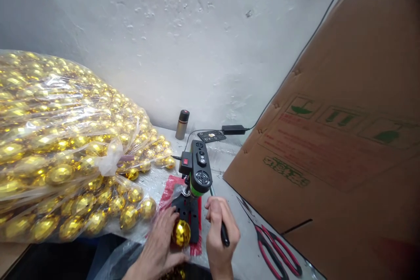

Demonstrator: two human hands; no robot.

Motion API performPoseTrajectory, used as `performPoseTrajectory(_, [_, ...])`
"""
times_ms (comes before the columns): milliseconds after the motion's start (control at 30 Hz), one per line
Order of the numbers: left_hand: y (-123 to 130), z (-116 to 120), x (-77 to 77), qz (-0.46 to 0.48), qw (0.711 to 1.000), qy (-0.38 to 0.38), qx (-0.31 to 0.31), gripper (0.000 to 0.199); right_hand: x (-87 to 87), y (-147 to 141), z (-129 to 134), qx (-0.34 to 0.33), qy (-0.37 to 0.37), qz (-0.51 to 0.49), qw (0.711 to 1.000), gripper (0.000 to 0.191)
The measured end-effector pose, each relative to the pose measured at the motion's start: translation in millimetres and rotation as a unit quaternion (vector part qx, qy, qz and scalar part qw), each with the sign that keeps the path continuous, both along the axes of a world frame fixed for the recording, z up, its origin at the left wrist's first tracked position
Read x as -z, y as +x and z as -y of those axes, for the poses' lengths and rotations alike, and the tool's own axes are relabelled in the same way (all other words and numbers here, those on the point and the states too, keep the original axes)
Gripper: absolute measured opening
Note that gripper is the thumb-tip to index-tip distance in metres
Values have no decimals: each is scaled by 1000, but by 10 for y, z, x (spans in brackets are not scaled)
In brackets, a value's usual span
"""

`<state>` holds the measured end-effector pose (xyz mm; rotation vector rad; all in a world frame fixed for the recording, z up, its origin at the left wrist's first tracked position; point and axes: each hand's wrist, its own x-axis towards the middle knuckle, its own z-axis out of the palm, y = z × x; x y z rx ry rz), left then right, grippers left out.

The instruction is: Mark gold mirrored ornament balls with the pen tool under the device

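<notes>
My left hand [160,240] is spread beside a shiny gold faceted ball [181,232], its fingertips on the black base [186,210] of a small machine. My right hand [222,232] is closed round a black-ended handle [225,234] on the right of the machine. The machine's black head [201,167], with round vents and a green band, stands over the base, and a box with a red switch [185,162] is attached on its left. Red plastic [196,249] lies under the base. Some gold below my left hand is partly hidden.
A big clear bag of gold balls [59,140] fills the left. Red-handled scissors [275,249] lie at the right, beside a large cardboard box [344,118]. Behind the machine are a bottle [182,124], a dark phone-like object [211,135] and a power adapter [233,130] with a cable.
</notes>
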<state>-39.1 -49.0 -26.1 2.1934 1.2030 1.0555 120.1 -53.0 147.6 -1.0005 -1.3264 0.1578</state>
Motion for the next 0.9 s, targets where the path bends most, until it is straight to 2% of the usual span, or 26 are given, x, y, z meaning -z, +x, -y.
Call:
performPoseTrajectory(33, [-85, -3, -54, -28, 999, 21, -16, 80, 50, -8, 12, 0, 1, 0, 1000, 30])
performPoseTrajectory(67, [-168, -33, -135, -55, 997, 37, -39, 74, 99, -16, 23, -1, 3, 1, 1000, 29])
performPoseTrajectory(133, [-319, -162, -348, -113, 986, 52, -111, 45, 168, -24, 43, -5, 10, 4, 1000, 29])
performPoseTrajectory(167, [-387, -243, -462, -145, 977, 53, -148, 37, 184, -24, 49, -9, 12, 6, 1000, 28])
performPoseTrajectory(233, [-508, -386, -653, -204, 959, 50, -188, 35, 187, -16, 56, -14, 12, 11, 1000, 27])
performPoseTrajectory(300, [-621, -460, -750, -230, 952, 52, -194, 39, 177, -5, 58, -19, 11, 16, 1000, 26])
performPoseTrajectory(367, [-728, -453, -748, -227, 955, 49, -185, 40, 176, 2, 59, -22, 15, 22, 999, 26])
performPoseTrajectory(467, [-857, -360, -665, -235, 961, 16, -146, 39, 196, 2, 65, -18, 15, 23, 999, 27])
performPoseTrajectory(567, [-888, -298, -649, -272, 956, -19, -104, 47, 211, -9, 74, -10, 18, 22, 1000, 28])
performPoseTrajectory(700, [-742, -399, -759, -321, 940, -40, -113, 61, 207, -19, 76, -3, 15, 20, 1000, 30])
performPoseTrajectory(800, [-603, -542, -799, -340, 930, -60, -130, 54, 201, -18, 71, 1, 15, 23, 1000, 30])
performPoseTrajectory(900, [-518, -636, -780, -275, 951, -84, -118, 48, 191, -15, 70, 2, 18, 27, 999, 30])
